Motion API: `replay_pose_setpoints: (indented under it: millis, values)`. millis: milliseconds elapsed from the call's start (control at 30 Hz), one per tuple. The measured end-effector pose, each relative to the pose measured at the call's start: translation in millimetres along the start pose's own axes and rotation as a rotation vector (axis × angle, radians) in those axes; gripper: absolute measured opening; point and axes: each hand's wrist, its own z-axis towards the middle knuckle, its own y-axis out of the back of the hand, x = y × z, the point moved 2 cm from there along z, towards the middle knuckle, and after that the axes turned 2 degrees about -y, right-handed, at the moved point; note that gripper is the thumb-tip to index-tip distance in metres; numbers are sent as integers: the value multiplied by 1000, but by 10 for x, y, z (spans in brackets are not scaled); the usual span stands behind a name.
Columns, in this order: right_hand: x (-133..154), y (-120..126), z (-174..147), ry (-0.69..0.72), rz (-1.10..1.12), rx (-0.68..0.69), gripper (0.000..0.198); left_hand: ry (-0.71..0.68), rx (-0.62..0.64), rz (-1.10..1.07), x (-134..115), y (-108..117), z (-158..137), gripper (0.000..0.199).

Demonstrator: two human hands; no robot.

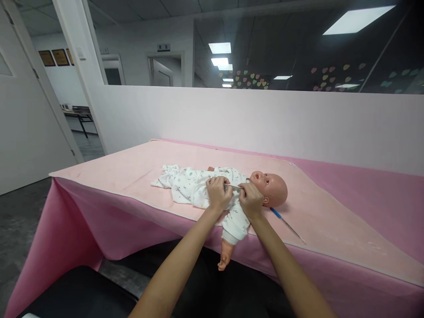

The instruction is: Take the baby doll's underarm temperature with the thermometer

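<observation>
A baby doll (276,189) lies on its back on the table, head to the right, dressed in a white printed baby outfit (188,185). Over the doll's chest, my left hand (218,192) is closed with its fingers pinched. My right hand (251,198) is closed too, near the doll's neck. Between them stretches a thin white tie (233,186), which looks like part of the outfit; its ends are hidden in my fingers. One doll arm (226,252) hangs over the table's front edge, below my hands.
A thin stick with a blue end (288,224) lies right of the doll, near the front edge. Pale pink cloth (119,174) covers the table over a darker pink one (374,185). A white wall with a window stands behind; a black seat (79,293) is at lower left.
</observation>
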Motion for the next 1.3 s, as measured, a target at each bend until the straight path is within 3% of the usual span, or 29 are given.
replay_pose_setpoints:
  millis: [267, 433, 1300]
  values:
    - [61, 41, 33, -14, 48, 82, 7, 9, 21, -2, -9, 18, -1, 7]
    - [58, 24, 34, -6, 0, 62, 11, -46, 57, 51, -2, -3, -5, 9]
    - [30, 1, 23, -27, 21, 56, 15, -22, 22, 29, 10, -6, -2, 6]
